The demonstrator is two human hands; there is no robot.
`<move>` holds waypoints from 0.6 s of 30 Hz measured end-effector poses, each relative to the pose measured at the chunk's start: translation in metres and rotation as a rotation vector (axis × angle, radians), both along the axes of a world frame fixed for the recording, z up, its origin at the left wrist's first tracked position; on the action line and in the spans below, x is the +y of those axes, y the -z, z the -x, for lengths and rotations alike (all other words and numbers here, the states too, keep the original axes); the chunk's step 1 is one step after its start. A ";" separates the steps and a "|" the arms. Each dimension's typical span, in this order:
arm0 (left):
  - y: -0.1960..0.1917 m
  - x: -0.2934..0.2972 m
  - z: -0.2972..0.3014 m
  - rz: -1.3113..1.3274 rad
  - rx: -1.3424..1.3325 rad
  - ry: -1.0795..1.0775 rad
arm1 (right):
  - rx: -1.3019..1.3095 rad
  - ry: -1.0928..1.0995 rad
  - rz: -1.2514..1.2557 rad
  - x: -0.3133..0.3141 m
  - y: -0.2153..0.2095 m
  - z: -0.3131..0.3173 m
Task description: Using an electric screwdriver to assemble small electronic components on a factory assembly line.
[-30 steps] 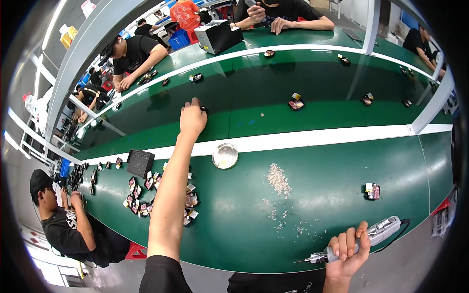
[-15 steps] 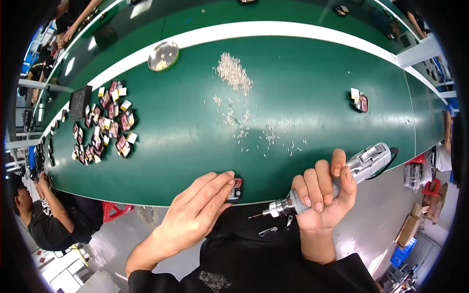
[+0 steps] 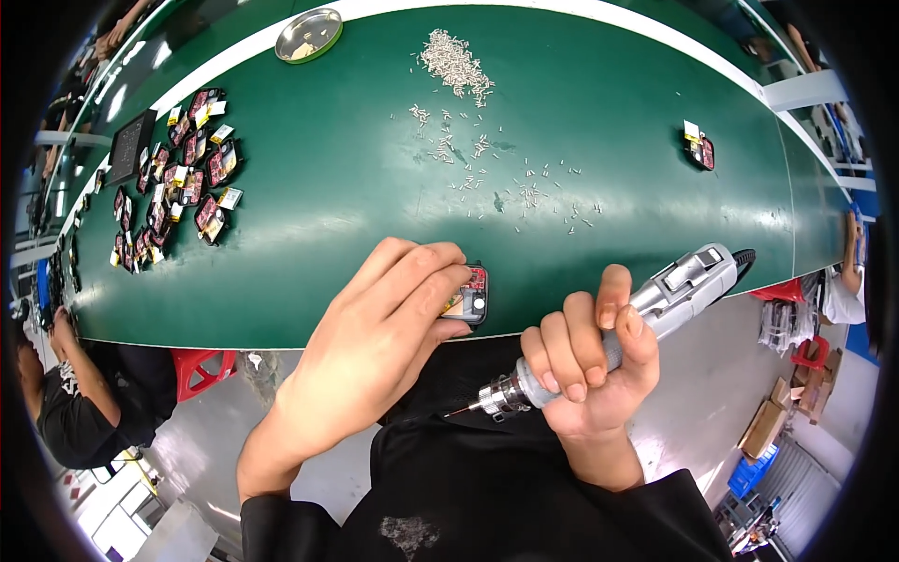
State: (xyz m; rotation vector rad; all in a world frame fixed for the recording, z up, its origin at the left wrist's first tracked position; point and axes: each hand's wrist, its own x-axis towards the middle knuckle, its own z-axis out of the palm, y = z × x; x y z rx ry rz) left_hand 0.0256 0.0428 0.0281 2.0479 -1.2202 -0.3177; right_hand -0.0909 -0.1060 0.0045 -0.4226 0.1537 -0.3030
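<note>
My left hand (image 3: 375, 337) rests at the near edge of the green table (image 3: 328, 187), its fingertips closed on a small dark module with red and yellow parts (image 3: 468, 296). My right hand (image 3: 590, 361) is wrapped around a grey electric screwdriver (image 3: 646, 314), held below the table edge with its bit pointing left toward my lap. A pile of small silver screws (image 3: 452, 61) lies farther out on the table, with loose screws (image 3: 506, 183) scattered between it and my hands.
Several similar small modules (image 3: 178, 178) lie in a cluster at the left, next to a dark tray (image 3: 129, 145). A round metal dish (image 3: 309, 34) sits at the far edge. One module (image 3: 698, 148) lies alone at the right. Another person (image 3: 56, 384) sits at lower left.
A second ago my left arm reached far across the table. It has since come back to the near edge with a module, and the view has tilted down onto my hands and lap.
</note>
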 end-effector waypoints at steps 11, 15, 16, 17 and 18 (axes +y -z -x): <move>-0.002 -0.008 -0.021 -0.051 0.250 -0.005 | 0.101 -0.127 -0.005 0.019 0.005 0.002; 0.001 -0.010 -0.010 -0.045 -0.076 0.013 | 0.122 -0.129 0.002 0.020 0.006 0.002; 0.001 -0.011 -0.007 -0.045 -0.073 0.016 | 0.143 -0.125 0.010 0.021 0.005 0.002; 0.000 -0.012 -0.004 -0.082 -0.177 0.023 | 0.164 -0.121 0.019 0.022 0.004 0.002; 0.000 -0.013 -0.001 -0.118 -0.282 0.031 | 0.168 -0.118 0.019 0.023 0.003 0.003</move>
